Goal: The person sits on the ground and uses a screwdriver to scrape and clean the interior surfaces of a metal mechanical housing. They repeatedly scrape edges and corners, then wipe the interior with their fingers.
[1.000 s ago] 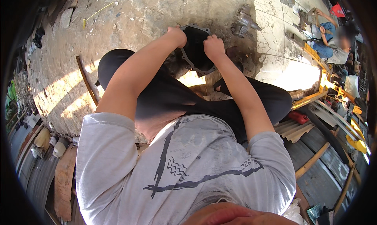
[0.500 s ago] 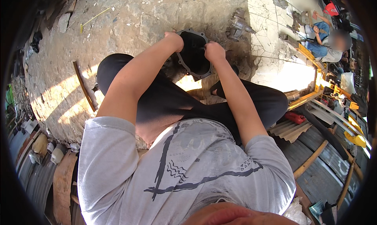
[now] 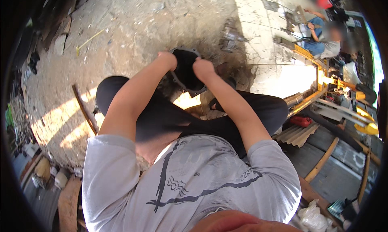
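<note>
Between my bent legs I have a hollow cast-metal housing with a flanged rim, bolt holes along its edge and a dark inside. It stands tilted with its wide opening facing up toward me. My left hand is closed around the rim on the upper left. On the right side of the rim, my right hand is closed in a fist, its fingertips over the opening. Whatever those fingers hold is hidden.
A greasy metal mechanical part lies on the dirt floor beyond my right hand. A rusty metal strip lies by my left knee. At the far right sits another person, beside a yellow metal frame. A red container stands near corrugated sheets.
The whole view has shifted. Both hands and the housing sit slightly nearer my body against the floor. My right hand has slid a little down along the rim.
</note>
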Action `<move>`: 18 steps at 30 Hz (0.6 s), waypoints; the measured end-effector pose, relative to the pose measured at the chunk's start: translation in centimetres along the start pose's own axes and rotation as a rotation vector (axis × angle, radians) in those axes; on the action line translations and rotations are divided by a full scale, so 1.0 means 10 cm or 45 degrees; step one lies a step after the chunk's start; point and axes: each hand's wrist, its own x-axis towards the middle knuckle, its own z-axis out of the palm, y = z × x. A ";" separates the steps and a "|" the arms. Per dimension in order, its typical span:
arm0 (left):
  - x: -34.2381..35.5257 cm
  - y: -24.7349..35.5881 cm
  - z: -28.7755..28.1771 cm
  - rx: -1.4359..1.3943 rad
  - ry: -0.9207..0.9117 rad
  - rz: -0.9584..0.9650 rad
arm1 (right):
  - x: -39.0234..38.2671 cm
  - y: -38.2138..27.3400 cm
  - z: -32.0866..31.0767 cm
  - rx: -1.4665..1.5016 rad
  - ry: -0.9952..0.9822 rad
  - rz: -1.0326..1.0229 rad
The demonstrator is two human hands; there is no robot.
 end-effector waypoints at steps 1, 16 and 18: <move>-0.08 0.05 -0.02 -0.011 -0.022 0.029 | -0.01 0.04 0.15 0.011 0.004 -0.068; -0.13 -0.01 0.17 -0.044 0.069 -0.023 | 0.22 -0.01 -0.21 0.297 -0.319 0.245; -0.08 -0.04 0.08 -0.056 0.031 -0.043 | 0.25 0.08 -0.12 0.217 -0.149 0.162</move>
